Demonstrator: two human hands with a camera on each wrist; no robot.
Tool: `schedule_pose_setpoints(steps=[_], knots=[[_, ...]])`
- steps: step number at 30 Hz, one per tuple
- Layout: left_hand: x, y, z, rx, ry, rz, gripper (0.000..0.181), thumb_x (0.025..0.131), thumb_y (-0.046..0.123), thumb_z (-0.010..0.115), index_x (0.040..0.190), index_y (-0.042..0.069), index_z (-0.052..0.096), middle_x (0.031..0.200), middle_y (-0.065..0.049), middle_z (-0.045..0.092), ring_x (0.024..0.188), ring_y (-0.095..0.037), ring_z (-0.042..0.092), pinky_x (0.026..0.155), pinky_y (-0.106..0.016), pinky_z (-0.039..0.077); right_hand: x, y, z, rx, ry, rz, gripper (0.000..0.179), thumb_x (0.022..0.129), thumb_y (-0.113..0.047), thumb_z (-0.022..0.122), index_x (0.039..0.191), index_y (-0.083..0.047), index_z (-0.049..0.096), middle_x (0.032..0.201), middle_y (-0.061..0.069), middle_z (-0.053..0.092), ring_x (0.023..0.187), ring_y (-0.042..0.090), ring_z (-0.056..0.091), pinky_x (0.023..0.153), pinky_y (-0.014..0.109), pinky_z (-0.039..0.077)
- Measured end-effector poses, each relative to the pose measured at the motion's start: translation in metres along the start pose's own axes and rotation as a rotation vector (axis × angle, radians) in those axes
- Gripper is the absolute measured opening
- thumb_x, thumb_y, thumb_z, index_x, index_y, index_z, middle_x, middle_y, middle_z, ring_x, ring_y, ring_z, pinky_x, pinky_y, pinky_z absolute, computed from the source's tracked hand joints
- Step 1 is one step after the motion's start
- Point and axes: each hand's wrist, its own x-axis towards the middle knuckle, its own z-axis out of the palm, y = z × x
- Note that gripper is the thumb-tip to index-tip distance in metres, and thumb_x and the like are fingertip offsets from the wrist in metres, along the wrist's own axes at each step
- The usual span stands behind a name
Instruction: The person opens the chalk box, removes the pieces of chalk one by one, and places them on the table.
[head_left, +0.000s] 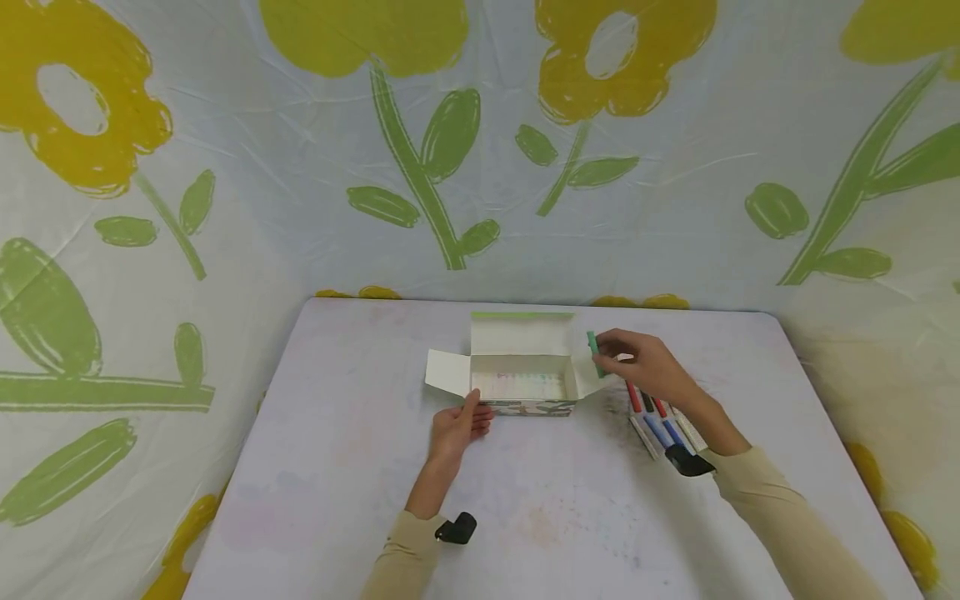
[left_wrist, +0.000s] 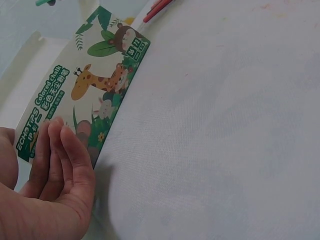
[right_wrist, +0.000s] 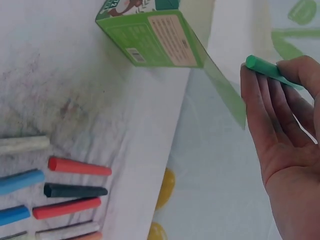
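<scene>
A cardboard colored chalk box [head_left: 534,408], printed with a giraffe and other animals, stands with its lid and side flaps folded open. Inside it, colored marks dot the pale bottom [head_left: 525,385]. My left hand [head_left: 453,429] holds the box at its front left corner, thumb up at the rim and fingers against the printed front [left_wrist: 100,85]. Above the right flap, my right hand [head_left: 645,362] pinches a green chalk stick [right_wrist: 265,68] between thumb and fingertips. The stick is raised off the table, to the right of the box opening.
Several chalk sticks lie in rows right of the box, among them a red chalk [right_wrist: 80,166], a black chalk [right_wrist: 75,190], a blue chalk [head_left: 658,431] and white ones. The white tabletop [head_left: 337,467] has faint color smudges. A flower-patterned cloth [head_left: 675,208] hangs behind it.
</scene>
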Motion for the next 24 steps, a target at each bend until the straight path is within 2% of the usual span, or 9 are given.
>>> schedule_pose_setpoints(steps=[7,11,16,24], knots=[[-0.001,0.004,0.0,0.002,-0.013,-0.004,0.054,0.102,0.039,0.066,0.107,-0.016,0.071,0.1,-0.024,0.075,0.077,-0.014,0.07,0.076,-0.027,0.061,-0.017,0.012,-0.021,0.056,0.039,0.039,0.03,0.098,-0.008,0.07,0.126,0.003,0.066,0.11,0.016,0.071,0.098,-0.001,0.064,0.083,0.011,0.051],[0.0,0.003,-0.001,0.011,-0.019,-0.01,0.054,0.103,0.037,0.064,0.108,-0.016,0.07,0.102,-0.026,0.074,0.078,-0.014,0.07,0.078,-0.029,0.061,-0.03,0.023,-0.03,0.045,0.045,0.055,0.031,0.098,-0.007,0.07,0.127,0.004,0.065,0.11,0.016,0.071,0.098,-0.002,0.064,0.082,0.009,0.05],[0.0,0.001,0.0,0.005,-0.007,-0.002,0.057,0.101,0.042,0.067,0.107,-0.015,0.071,0.1,-0.021,0.075,0.076,-0.011,0.069,0.074,-0.024,0.06,-0.048,0.037,-0.036,0.033,0.061,0.077,0.03,0.098,-0.004,0.07,0.126,0.004,0.065,0.106,0.017,0.072,0.092,0.007,0.069,0.08,0.011,0.05],[0.003,-0.004,-0.001,0.01,0.005,0.004,0.056,0.099,0.044,0.069,0.102,-0.012,0.073,0.092,-0.015,0.076,0.075,-0.012,0.069,0.071,-0.023,0.06,-0.077,0.064,-0.042,-0.003,0.098,0.121,0.028,0.097,-0.002,0.069,0.123,0.008,0.065,0.107,0.018,0.07,0.092,-0.004,0.063,0.077,0.008,0.049]])
